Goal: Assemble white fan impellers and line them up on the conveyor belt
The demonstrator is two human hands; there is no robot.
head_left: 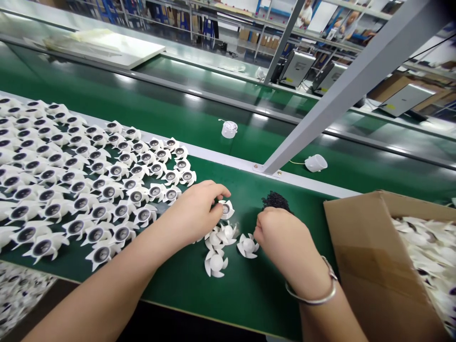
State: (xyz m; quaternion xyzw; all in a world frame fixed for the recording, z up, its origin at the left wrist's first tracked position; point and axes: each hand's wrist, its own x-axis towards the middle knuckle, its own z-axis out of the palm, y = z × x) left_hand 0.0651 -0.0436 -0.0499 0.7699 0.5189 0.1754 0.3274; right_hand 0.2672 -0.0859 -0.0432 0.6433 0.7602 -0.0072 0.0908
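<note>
My left hand [199, 209] curls its thumb and fingers around the edge of a small white fan impeller [227, 210], whose hub opening faces up. Just below it, several white impellers [216, 262] lie hub-down in a loose cluster, and a single one [248, 245] is between my two hands. My right hand [281, 235], with a silver bangle at the wrist, is closed at the near edge of a heap of small black parts [275, 199]. Whatever its fingertips pinch is hidden.
Rows of white impellers [96, 211] cover the left of the green table [185, 294]. At right stands a cardboard box [366, 266] filled with impellers. A slanted metal post [313, 114] rises behind the heap. Two white round housings [229, 129] [316, 163] lie beyond the rail.
</note>
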